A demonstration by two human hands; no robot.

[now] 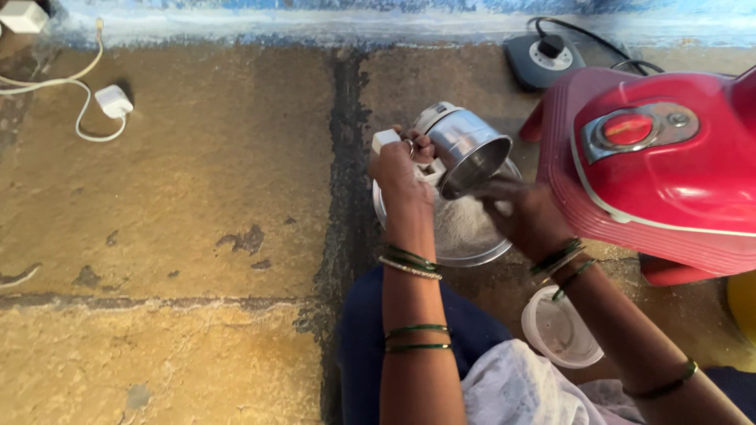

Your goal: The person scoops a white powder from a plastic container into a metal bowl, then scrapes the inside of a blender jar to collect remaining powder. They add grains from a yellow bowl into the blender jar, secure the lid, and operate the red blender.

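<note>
I see my left hand clamped on the tilted steel jar over the steel plate | right hand at the jar's mouth, fingers loosely curled, holding nothing | risk: powder spills past the plate rim if I tip the jar too far

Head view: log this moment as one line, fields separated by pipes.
left hand grips tilted steel grinder jar | right hand at jar mouth | steel plate of pale powder beneath | red mixer right | clear lid on floor
</note>
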